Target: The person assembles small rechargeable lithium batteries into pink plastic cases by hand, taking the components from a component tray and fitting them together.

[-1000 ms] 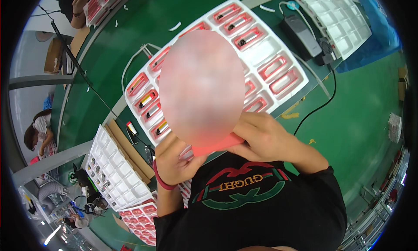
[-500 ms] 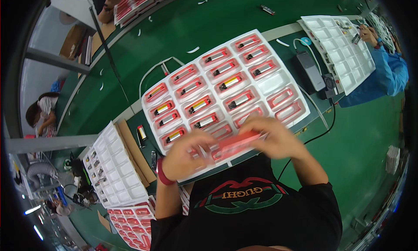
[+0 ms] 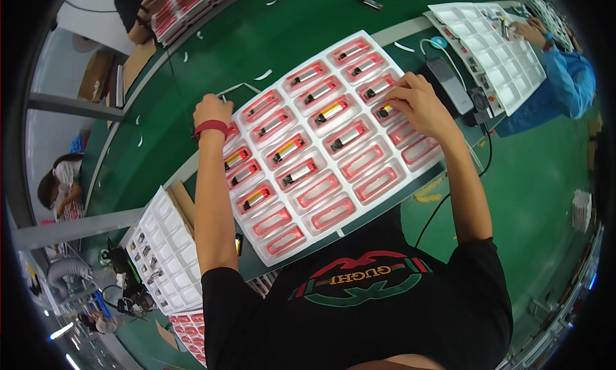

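A white moulded tray (image 3: 350,226) lies in front of me, its pockets holding red plastic casings. Many casings carry a small battery cell with black wiring; those nearest me, such as one red casing (image 3: 332,214), show no cell. Over the tray's right side, my right hand (image 3: 423,107) has its fingers pinched at a red casing with a yellow-and-silver battery cell (image 3: 384,112), partly hidden by them. My left hand (image 3: 213,110), with a red wristband, is curled at the tray's far left edge, beside a looped cable (image 3: 240,88). Whatever its fingers hold is hidden.
A grey power box (image 3: 447,81) with cables stands right of the tray. Beyond it, a person in blue sleeves works at another white tray (image 3: 494,52). More white trays (image 3: 170,248) lie at left. White scraps dot the green bench (image 3: 308,24).
My hands have parted from the red casing they held near the front edge. My right hand is at the formerly empty pocket, now holding a casing; my left hand has moved far left.
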Motion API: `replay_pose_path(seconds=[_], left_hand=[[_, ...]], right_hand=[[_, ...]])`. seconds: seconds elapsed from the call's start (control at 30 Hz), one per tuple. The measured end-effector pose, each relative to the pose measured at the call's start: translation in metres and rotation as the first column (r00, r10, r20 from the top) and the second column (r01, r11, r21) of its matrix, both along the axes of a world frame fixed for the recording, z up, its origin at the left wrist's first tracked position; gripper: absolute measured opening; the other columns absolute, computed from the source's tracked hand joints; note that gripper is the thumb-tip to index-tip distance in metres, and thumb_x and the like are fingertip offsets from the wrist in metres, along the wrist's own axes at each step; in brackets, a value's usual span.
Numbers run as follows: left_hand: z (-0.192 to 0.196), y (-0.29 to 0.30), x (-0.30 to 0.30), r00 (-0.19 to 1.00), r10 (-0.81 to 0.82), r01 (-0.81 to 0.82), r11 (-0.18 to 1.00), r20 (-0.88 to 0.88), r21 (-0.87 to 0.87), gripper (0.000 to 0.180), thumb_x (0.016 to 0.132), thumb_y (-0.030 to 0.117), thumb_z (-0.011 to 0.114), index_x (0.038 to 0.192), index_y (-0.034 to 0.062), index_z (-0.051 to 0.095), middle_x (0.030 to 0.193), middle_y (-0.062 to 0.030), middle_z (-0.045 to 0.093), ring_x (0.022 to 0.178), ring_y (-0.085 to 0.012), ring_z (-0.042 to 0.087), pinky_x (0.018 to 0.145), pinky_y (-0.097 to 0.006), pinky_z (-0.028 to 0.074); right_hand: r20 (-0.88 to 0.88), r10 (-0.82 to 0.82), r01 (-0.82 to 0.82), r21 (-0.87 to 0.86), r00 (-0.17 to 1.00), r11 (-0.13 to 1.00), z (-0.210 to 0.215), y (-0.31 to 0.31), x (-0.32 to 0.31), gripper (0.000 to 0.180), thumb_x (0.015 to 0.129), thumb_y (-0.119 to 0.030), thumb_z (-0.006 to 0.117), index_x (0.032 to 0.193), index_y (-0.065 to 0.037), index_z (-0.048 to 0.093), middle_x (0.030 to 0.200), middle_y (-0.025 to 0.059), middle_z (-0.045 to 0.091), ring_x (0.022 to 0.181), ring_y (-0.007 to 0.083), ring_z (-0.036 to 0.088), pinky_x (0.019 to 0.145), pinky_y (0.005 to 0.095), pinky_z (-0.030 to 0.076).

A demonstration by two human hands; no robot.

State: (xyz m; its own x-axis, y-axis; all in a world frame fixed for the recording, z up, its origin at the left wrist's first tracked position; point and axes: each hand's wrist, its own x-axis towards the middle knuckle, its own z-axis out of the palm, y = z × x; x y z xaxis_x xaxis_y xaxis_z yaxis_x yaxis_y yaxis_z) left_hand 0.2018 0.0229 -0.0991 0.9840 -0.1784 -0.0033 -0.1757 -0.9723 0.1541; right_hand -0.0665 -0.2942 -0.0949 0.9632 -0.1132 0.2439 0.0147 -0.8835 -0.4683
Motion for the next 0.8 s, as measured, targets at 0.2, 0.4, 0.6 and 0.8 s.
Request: replay_pose_path(seconds=[0.2,0.4,0.6,0.8], left_hand=[[0.044,0.033,-0.001,0.972,-0.148,0.112,0.975,-0.182,-0.191,0.034,0.072,0.023,0.067,0.091,-0.0041,0.068,0.077,-0.0151,0.068,0.074,-0.0227,0.067,0.071,-0.031,0.051],[0.078,0.03,-0.134,0.823,-0.475,-0.121,0.389,-0.311,-0.913,0.026,0.081,0.003,0.067,0.104,-0.0049,0.059,0.09,-0.0057,0.064,0.082,-0.0132,0.064,0.069,-0.025,0.051],[0.056,0.012,-0.229,0.86,-0.477,-0.275,-0.138,-0.179,-0.951,0.032,0.079,-0.003,0.067,0.109,-0.0024,0.055,0.103,-0.0122,0.062,0.096,-0.0192,0.062,0.085,-0.031,0.05],[0.044,0.029,-0.248,0.897,-0.438,-0.051,-0.223,0.053,-0.973,0.037,0.076,-0.006,0.07,0.11,-0.004,0.055,0.107,-0.0179,0.062,0.102,-0.0249,0.062,0.091,-0.035,0.049]], right_hand=[[0.198,-0.149,0.162,-0.052,0.969,0.985,0.014,0.026,-0.01,0.025,0.077,-0.013,0.071,0.099,-0.005,0.065,0.095,0.0111,0.056,0.09,0.0284,0.052,0.081,0.0377,0.043],[0.186,0.15,-0.213,0.389,0.971,0.896,0.045,0.102,-0.016,0.031,0.079,-0.014,0.071,0.107,-0.003,0.061,0.095,0.0123,0.058,0.085,0.0281,0.058,0.074,0.037,0.048],[0.261,0.2,-0.326,0.669,0.944,0.668,0.051,0.164,-0.012,0.038,0.077,-0.01,0.074,0.111,-0.002,0.06,0.09,0.0102,0.059,0.079,0.0215,0.061,0.066,0.03,0.051],[0.363,0.165,-0.381,0.67,0.917,0.637,0.046,0.17,-0.024,0.029,0.074,0.005,0.072,0.102,0.0,0.066,0.091,0.0099,0.061,0.07,0.0143,0.06,0.056,0.0241,0.05]])
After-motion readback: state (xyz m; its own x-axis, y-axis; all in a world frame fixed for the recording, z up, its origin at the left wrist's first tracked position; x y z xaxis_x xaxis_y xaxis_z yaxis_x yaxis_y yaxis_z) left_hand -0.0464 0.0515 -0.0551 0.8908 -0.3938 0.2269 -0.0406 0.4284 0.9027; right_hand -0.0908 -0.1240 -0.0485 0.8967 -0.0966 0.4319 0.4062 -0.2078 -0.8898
